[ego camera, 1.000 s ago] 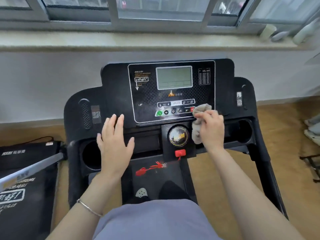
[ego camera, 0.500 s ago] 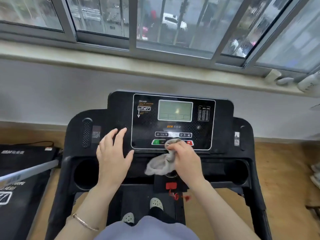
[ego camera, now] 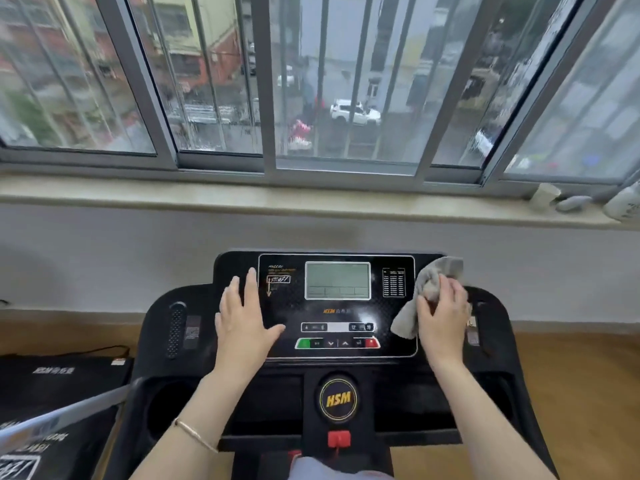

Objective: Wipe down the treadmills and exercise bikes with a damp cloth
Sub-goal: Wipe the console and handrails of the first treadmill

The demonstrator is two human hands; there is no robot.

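Observation:
A black treadmill console [ego camera: 332, 313] with a grey display and a row of buttons faces me. My right hand [ego camera: 441, 313] grips a grey cloth [ego camera: 429, 282] bunched against the upper right corner of the console panel; a loose end hangs down to the left of the hand. My left hand [ego camera: 242, 320] rests flat on the left side of the console, fingers straight and together, thumb spread toward the buttons.
A round HSM badge [ego camera: 337, 398] and a red safety clip [ego camera: 338, 439] sit below the panel. Cup holders [ego camera: 169, 407] flank the lower console. Another black machine [ego camera: 52, 403] stands at the left. A windowsill [ego camera: 242, 199] ahead carries small containers [ego camera: 545, 195] at the right.
My right hand carried the cloth from the button row up to the panel's upper right corner. My left hand slid a little higher. The camera tilted up toward the window.

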